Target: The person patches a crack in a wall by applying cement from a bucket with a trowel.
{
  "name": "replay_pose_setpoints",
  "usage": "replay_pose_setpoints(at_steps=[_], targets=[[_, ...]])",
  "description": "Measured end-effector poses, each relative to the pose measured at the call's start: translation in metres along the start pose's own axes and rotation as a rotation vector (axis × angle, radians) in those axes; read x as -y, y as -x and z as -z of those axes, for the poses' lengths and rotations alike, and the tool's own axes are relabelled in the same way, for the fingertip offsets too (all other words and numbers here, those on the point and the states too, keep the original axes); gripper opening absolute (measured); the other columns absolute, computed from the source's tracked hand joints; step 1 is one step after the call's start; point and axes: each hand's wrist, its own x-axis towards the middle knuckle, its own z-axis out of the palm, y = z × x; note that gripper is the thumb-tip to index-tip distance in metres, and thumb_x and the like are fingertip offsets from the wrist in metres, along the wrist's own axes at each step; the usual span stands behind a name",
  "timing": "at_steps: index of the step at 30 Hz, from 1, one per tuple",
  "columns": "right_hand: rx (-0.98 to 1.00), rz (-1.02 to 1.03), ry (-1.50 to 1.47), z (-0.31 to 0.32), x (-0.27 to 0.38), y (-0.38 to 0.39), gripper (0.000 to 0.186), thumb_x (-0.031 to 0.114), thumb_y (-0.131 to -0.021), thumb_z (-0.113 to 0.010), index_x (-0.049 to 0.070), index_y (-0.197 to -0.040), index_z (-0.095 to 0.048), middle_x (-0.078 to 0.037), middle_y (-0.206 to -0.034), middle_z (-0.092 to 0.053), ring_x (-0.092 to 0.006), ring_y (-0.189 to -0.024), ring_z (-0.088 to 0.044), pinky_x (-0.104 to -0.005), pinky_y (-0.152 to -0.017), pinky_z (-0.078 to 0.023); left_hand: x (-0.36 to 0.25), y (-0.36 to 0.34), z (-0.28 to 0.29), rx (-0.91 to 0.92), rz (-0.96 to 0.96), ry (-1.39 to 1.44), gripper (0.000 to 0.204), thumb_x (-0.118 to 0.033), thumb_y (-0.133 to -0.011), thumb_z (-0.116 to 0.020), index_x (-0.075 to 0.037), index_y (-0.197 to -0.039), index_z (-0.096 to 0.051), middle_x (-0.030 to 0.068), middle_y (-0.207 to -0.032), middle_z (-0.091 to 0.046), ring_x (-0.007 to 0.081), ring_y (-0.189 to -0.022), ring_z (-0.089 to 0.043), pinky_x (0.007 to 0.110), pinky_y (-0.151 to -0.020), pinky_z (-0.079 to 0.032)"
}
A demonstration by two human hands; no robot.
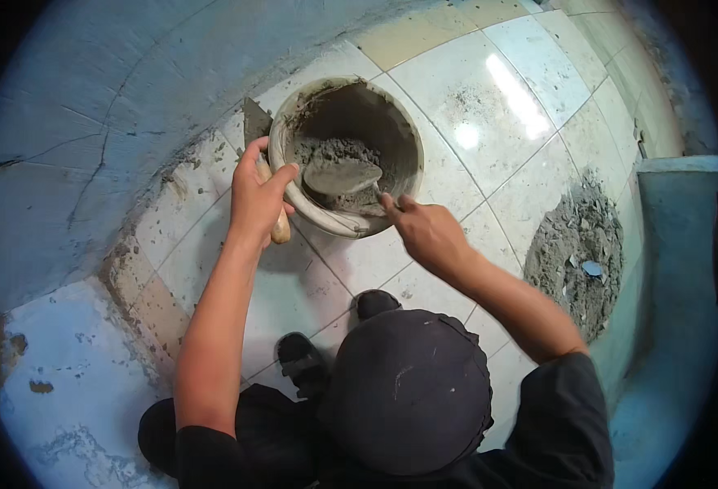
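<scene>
A bucket of grey mortar tilts toward me on the tiled floor. My left hand is closed at its left rim, with the thumb on the rim. That hand also clasps the wooden handle of a trowel, whose mortar-caked pointed blade sticks out beyond the fingers along the bucket's outer wall. Inside the bucket, a round-bladed trowel coated in mortar rests against the mix. My right hand grips its handle at the near right rim, fingers wrapped so that most of the handle is hidden.
On the right lies a heap of grey rubble with a bluish chip in it. A cracked blue wall runs along the left, and a pale blue block stands at the far right. Mortar crumbs dot the white tiles. A dark cap covers the lower middle.
</scene>
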Motion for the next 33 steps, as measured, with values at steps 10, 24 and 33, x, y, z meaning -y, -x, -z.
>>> replay_pose_setpoints(at_steps=[10, 24, 33], targets=[[0.033, -0.125, -0.044, 0.067, -0.034, -0.009, 0.032, 0.026, -0.096, -0.066, 0.012, -0.124, -0.070, -0.014, -0.093, -0.069, -0.0346, -0.080, -0.070, -0.0449, -0.069, -0.055, 0.011, -0.003, 0.009, 0.019, 0.023, -0.007, 0.051, -0.010, -0.090, -0.072, -0.006, -0.137, -0.053, 0.0077, -0.100, -0.070, 0.0119, -0.068, -0.064, 0.028, -0.047, -0.047], [0.161, 0.065, -0.164, 0.024, -0.039, -0.018, 0.024, 0.015, -0.096, -0.056, 0.007, -0.111, -0.073, -0.015, -0.097, -0.069, -0.0369, -0.085, -0.071, -0.0475, -0.075, -0.059, 0.008, -0.003, 0.025, 0.035, 0.061, -0.014, 0.053, -0.009, -0.090, -0.072, -0.006, -0.139, -0.054, 0.0043, -0.096, -0.070, 0.0084, -0.066, -0.064, 0.025, -0.046, -0.045], [-0.001, 0.054, -0.178, 0.052, -0.028, -0.030, 0.025, 0.017, -0.095, -0.062, 0.011, -0.116, -0.074, -0.012, -0.102, -0.070, -0.0344, -0.087, -0.071, -0.0450, -0.073, -0.058, 0.002, -0.002, 0.024, 0.083, 0.001, -0.014, 0.049, -0.007, -0.089, -0.071, -0.005, -0.135, -0.056, 0.0071, -0.098, -0.071, 0.0103, -0.062, -0.063, 0.025, -0.044, -0.044]])
